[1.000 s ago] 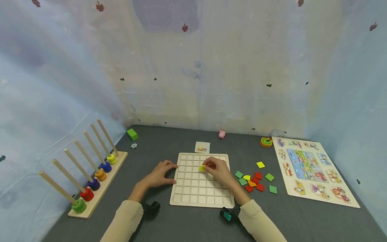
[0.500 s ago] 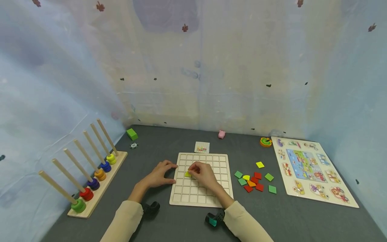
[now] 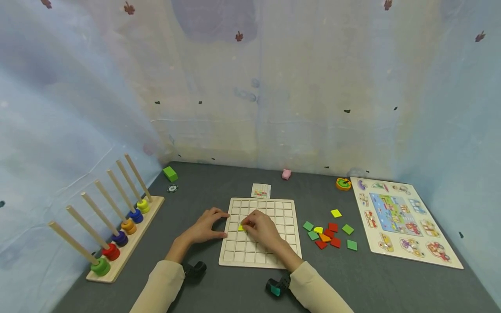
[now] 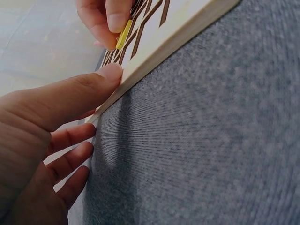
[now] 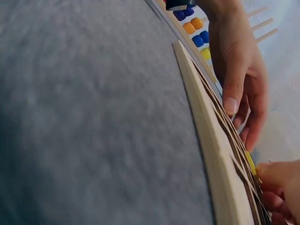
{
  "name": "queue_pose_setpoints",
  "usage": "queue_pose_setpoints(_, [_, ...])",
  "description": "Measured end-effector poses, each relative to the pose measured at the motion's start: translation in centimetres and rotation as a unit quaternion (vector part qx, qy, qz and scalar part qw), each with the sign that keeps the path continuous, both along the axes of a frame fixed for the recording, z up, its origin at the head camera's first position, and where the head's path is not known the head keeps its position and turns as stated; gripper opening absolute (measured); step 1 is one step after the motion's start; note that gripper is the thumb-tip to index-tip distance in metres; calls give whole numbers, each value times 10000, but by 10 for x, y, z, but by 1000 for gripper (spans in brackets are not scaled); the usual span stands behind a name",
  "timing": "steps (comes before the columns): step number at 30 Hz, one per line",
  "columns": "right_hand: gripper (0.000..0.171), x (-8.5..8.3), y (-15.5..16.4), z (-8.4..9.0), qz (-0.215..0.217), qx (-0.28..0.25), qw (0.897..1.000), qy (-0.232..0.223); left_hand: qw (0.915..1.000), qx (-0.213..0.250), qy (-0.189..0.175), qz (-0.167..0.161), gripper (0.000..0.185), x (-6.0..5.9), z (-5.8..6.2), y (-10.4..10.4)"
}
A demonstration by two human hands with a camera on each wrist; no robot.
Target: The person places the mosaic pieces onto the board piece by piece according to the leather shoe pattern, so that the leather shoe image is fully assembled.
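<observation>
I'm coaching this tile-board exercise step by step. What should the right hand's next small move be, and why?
Probably press the small yellow square tile flat into its cell and let go. The right hand pinches it tilted against the pale wooden grid board, while the left hand steadies the board's left edge.

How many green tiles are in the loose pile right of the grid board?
4 green tiles: two on the pile's left edge, one on its right side, and one at its near right corner. Others may be hidden under overlapping pieces.
</observation>
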State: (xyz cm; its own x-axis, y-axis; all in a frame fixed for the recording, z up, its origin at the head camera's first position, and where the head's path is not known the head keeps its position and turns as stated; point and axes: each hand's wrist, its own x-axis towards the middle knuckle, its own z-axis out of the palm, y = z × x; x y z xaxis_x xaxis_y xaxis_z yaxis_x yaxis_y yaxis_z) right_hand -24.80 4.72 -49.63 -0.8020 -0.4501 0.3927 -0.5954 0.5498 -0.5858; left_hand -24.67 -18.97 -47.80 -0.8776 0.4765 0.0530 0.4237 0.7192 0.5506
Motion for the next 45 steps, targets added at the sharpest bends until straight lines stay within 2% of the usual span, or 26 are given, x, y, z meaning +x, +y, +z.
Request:
queue_pose_setpoints(7, [18,1,12,6,504,124,9985,-178,10000,-41,-9,20,59,0,-1,0])
queue_pose_setpoints(11, [24,1,27,12,619,24,9980,-108,9999,-80,-40,58,60,-1,-2,1])
queue_pose_setpoints(18, [17,-2,65,20,659,-51,9976,198,9999,16,-111,69,61,-2,-2,0])
queue_pose_setpoints(28, [17,11,123,38,397,150,9989,209,9999,47,-57,-72,62,-4,-4,-1])
queue_pose_setpoints(36, [19,18,165,39,30,439,9987,256,10000,-19,-79,-32,62,-4,-3,-1])
queue_pose_setpoints(45, [18,21,200,40,-117,695,9974,139,9999,-49,-150,1,63,-2,0,0])
